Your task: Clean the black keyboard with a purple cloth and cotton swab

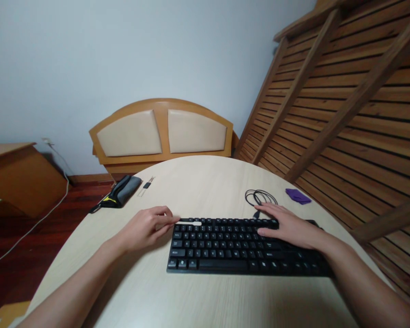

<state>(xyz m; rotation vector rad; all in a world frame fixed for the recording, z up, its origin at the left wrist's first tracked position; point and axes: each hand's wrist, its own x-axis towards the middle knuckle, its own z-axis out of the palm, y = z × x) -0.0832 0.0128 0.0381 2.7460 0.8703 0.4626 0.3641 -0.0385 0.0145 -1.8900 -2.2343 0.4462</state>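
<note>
A black keyboard (222,243) lies flat on the round pale table, its long side facing me. My left hand (153,225) is at its back left corner, closed in a pinch on a slim white stick with a thicker rounded end (194,223). That stick lies along the top rows of keys; I cannot tell if it is a swab or a small brush. My right hand (289,225) rests on the right part of the keyboard, fingers stretched toward the back edge and thumb over the keys. It covers some keys there.
Behind the keyboard lies a coiled black cable (261,197). A folded purple cloth (298,196) is at the right. On the left are a grey and black pouch (125,190) and a small clear packet with a black middle (146,185). Wooden slats (328,118) rise beside the table (205,182).
</note>
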